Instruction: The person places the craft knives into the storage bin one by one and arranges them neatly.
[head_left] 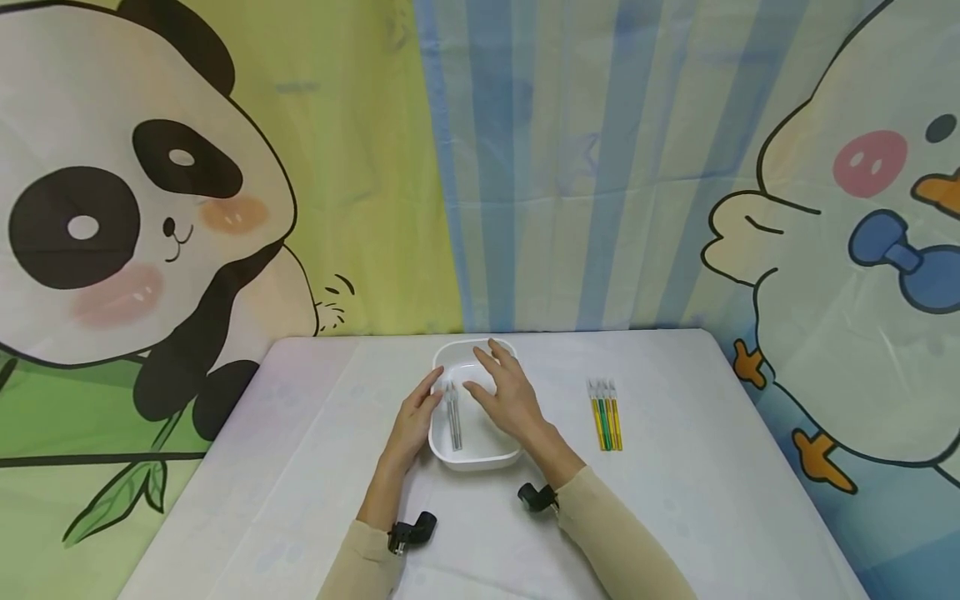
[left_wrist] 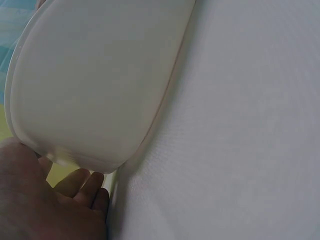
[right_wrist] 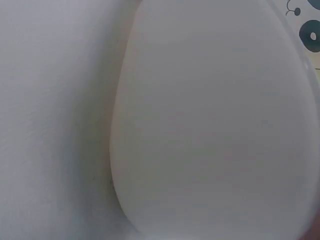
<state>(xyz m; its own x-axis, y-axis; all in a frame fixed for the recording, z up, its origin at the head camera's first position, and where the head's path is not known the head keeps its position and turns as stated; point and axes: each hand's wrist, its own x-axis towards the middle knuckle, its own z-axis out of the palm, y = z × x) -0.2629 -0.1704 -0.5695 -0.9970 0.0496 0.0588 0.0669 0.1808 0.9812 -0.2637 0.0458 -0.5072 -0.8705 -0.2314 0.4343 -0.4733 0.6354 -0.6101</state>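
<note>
A white plastic tray [head_left: 483, 460] with rounded corners sits on the table. My left hand [head_left: 408, 421] holds its left side, the thumb at the rim; in the left wrist view the fingers [left_wrist: 90, 189] lie against the outer wall. Inside the tray, toward its left side, are slim grey pens [head_left: 453, 421] with clear ends, too close together to count. Over the tray's right part my right hand [head_left: 512, 396] hovers, its fingers spread and nothing held. Only the tray's outer wall [right_wrist: 210, 120] fills the right wrist view.
Several yellow and green pens [head_left: 604, 417] with clear tops lie side by side on the white table [head_left: 675, 517], right of the tray. A patterned curtain with a panda [head_left: 187, 167] and a white cartoon bird [head_left: 847, 333] hangs behind the table.
</note>
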